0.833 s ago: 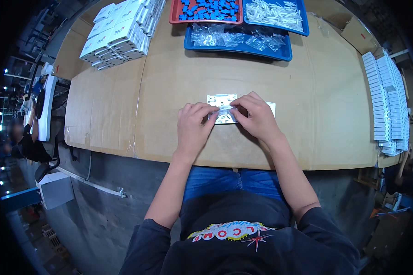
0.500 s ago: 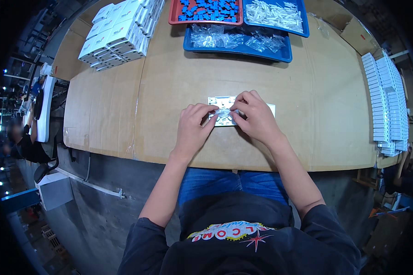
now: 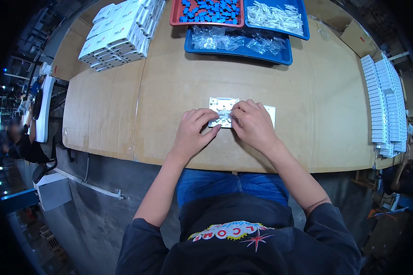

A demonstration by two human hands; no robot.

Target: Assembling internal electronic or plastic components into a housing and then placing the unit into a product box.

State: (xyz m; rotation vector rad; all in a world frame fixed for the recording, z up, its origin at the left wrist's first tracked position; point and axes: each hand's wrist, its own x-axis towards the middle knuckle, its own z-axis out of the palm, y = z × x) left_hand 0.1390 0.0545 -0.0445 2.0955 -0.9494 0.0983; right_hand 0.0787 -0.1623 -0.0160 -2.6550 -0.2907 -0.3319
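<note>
In front of me on the cardboard-covered table lies a flat white plastic panel [image 3: 214, 102] with small fittings across it. A small clear plastic packet [image 3: 224, 112], its contents too fine to make out, rests on the middle of the panel. My left hand [image 3: 193, 131] is at the panel's left edge; its index fingertip touches the packet's left end, and the thumb stands apart below. From the right, my right hand [image 3: 256, 127] pinches the packet's other end with bent fingers. Partly hidden behind that hand, a second white flat piece [image 3: 271, 113] shows on the right.
Far back stand a red tray [image 3: 173, 17] of blue pieces, a blue tray [image 3: 305, 27] of white slim pieces and a blue tray [image 3: 261, 56] of clear packets. White boxes [image 3: 110, 41] are stacked far left; white units [image 3: 384, 105] line the right edge. Another person [image 3: 25, 144] sits far left.
My right hand has lowered slightly toward me, its fingers bending closer over the packet. The left thumb has slid a little down the panel's edge. The view has shifted slightly.
</note>
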